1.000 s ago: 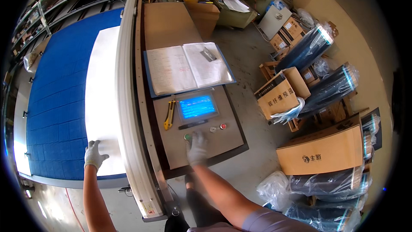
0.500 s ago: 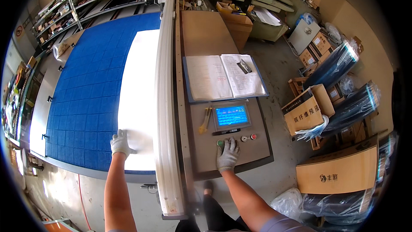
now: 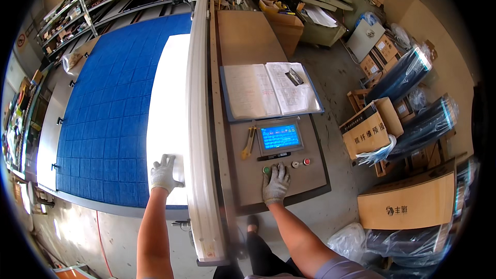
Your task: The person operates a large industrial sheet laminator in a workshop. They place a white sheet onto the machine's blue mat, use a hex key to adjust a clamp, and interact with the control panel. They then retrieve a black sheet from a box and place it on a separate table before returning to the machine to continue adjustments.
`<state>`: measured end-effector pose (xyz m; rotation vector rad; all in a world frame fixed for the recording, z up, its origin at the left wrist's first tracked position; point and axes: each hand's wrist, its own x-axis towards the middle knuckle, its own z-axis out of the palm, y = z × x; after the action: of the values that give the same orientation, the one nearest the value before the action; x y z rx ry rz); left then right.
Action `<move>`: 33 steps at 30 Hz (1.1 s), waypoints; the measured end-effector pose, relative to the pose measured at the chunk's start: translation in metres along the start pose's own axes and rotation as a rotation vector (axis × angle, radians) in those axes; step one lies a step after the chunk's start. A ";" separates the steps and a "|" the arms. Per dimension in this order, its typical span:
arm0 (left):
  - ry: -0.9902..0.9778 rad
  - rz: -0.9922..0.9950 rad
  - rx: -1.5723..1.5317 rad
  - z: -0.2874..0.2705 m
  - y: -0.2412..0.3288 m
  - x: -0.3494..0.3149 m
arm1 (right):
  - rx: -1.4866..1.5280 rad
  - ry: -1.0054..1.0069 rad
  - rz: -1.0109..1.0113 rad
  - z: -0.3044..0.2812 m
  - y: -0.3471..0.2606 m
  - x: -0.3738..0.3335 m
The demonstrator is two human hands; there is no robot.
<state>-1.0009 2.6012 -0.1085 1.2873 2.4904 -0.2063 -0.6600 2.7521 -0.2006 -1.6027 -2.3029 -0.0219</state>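
A white sheet point(image 3: 164, 108) lies on the blue machine bed point(image 3: 106, 124), its right side running up to the long pale gantry beam point(image 3: 200, 139). My left hand point(image 3: 165, 173), in a grey-white work glove, rests on the sheet's near part beside the beam, fingers spread. My right hand point(image 3: 276, 184), gloved alike, is open over the brown control panel point(image 3: 305, 196). Its thumb is at the green button point(image 3: 266, 170); whether it presses cannot be seen. Just beyond the fingers are a black marker point(image 3: 274, 156) and a lit blue touchscreen point(image 3: 279, 136).
An open binder point(image 3: 253, 90) with a metal clip lies beyond the screen. A yellow-handled tool point(image 3: 249, 143) sits left of it, and a red button point(image 3: 307, 161) right of my hand. Cardboard boxes point(image 3: 405, 204) and wrapped dark rolls point(image 3: 400, 75) stand right. Shelving point(image 3: 116, 0) is far left.
My left hand has moved right, from the sheet's left edge toward the beam. The sheet's left edge also sits slightly further right. My right hand stays by the green button.
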 end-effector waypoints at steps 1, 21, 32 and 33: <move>0.015 0.024 -0.030 0.002 0.000 0.000 | 0.007 -0.002 0.001 0.000 0.000 0.000; 0.139 0.289 -0.064 0.065 -0.042 -0.016 | 0.022 0.019 -0.016 0.003 0.001 -0.001; -0.010 0.144 0.069 0.045 -0.079 -0.034 | 0.022 0.046 -0.030 -0.001 -0.004 0.000; -0.019 0.171 0.080 0.043 -0.075 -0.032 | -0.031 0.003 -0.139 0.004 -0.004 -0.009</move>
<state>-1.0351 2.5211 -0.1395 1.5142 2.3620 -0.2783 -0.6617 2.7438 -0.2061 -1.4524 -2.4186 -0.0934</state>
